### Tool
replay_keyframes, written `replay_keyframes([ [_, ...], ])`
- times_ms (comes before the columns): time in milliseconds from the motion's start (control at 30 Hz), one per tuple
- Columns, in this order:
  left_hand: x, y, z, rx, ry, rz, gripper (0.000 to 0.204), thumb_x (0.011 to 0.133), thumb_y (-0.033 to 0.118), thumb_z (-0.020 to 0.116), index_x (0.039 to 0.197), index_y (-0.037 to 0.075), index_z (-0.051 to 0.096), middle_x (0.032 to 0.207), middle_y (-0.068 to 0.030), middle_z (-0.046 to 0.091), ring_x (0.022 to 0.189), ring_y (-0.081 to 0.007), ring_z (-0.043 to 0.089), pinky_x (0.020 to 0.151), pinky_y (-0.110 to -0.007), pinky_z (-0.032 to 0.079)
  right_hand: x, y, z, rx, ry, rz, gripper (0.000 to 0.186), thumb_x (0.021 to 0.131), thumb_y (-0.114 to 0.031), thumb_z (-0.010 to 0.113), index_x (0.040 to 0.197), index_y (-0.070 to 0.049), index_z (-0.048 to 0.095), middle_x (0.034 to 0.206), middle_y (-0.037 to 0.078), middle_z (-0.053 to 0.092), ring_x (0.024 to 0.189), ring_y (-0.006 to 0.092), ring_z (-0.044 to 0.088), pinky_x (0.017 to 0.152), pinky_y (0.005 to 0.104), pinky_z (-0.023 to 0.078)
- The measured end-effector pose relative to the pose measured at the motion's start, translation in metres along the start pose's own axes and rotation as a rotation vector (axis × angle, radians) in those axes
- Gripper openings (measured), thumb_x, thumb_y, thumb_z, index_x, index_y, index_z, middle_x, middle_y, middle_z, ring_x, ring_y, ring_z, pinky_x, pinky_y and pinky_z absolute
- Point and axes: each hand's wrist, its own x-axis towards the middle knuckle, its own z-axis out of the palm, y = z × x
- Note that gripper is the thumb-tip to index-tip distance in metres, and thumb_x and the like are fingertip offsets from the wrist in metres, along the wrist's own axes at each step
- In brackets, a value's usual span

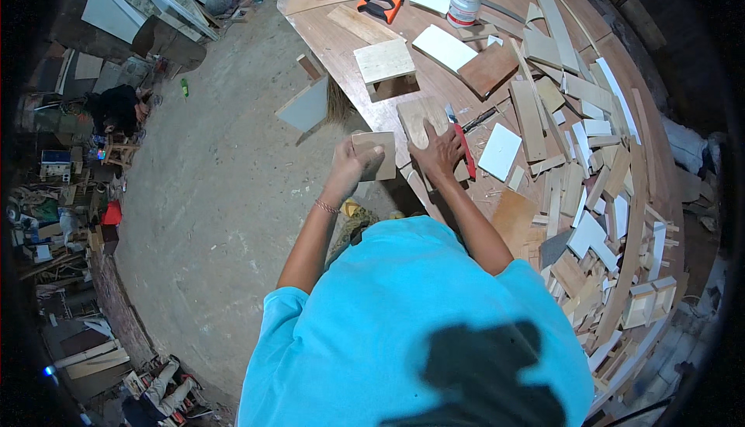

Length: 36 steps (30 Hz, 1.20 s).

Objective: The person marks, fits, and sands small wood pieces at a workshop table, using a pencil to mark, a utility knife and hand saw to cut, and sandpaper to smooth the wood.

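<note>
My left hand [354,164] is closed on a thin, light-brown rectangular wood piece [382,164], held up off the table's near edge. The thumb lies across its face. My right hand [442,151] rests with fingers apart on a pale wooden board [419,112] at the edge of the worktable. Right beside that hand lies a red-handled tool [467,151] with a metal head; its exact kind is partly hidden. Just beyond stands a small light wooden block [385,60], raised above the tabletop.
Across the worktable [310,19] lie a handsaw [380,1] with an orange handle, a tub [464,6] holding thin sticks, a white panel [500,151] and many wood offcuts [590,233]. Concrete floor [209,194] stretches left. Another person [116,109] crouches far left.
</note>
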Motion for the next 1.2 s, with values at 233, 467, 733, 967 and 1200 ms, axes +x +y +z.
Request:
replay_keyframes([
  [233,0.040,-0.015,-0.015,-0.328,-0.207,-0.332,0.015,0.075,0.004,0.056,0.089,0.001,0.052,0.078,-0.0034,0.058,0.067,-0.0108,0.057,0.061,-0.024,0.049,0.001,0.011,0.016,-0.005,0.198,-0.084,0.059,0.070,-0.046,0.059,0.121,-0.019,0.046,0.114,0.020,0.040,0.107,0.0378,0.034,0.086,0.0498,0.026],
  [467,0.092,-0.030,0.014,0.417,-0.341,-0.146,0.020,0.072,0.008,0.061,0.088,-0.002,0.057,0.079,-0.0064,0.061,0.071,-0.0135,0.057,0.062,-0.027,0.047,0.015,0.061,0.017,0.046,0.153,0.220,0.038,0.076,-0.020,0.055,0.112,-0.011,0.047,0.108,0.017,0.046,0.101,0.0346,0.043,0.081,0.0483,0.035],
  [733,0.122,-0.044,0.059,0.965,-0.438,0.211,0.020,0.070,0.016,0.061,0.076,-0.003,0.058,0.069,-0.0154,0.058,0.064,-0.0203,0.057,0.058,-0.033,0.043,0.006,0.057,-0.003,0.166,0.070,0.127,0.024,0.083,-0.012,0.039,0.098,0.005,0.046,0.093,0.028,0.049,0.085,0.0400,0.052,0.075,0.0455,0.043],
  [967,0.123,-0.062,0.070,1.189,-0.411,0.490,0.018,0.072,0.017,0.058,0.070,-0.001,0.057,0.072,-0.0215,0.057,0.070,-0.0359,0.056,0.061,-0.041,0.044,-0.029,0.046,-0.014,0.315,-0.158,0.039,0.023,0.085,-0.015,0.034,0.089,0.006,0.044,0.068,0.027,0.057,0.068,0.0421,0.057,0.063,0.0488,0.044],
  [1200,0.128,-0.068,0.067,1.217,-0.432,0.443,0.022,0.073,0.022,0.056,0.070,0.000,0.057,0.070,-0.0227,0.056,0.071,-0.0374,0.056,0.061,-0.042,0.044,-0.030,0.028,-0.015,0.282,-0.156,-0.008,0.020,0.084,-0.014,0.037,0.084,0.005,0.043,0.067,0.030,0.056,0.066,0.0421,0.058,0.059,0.0483,0.046],
])
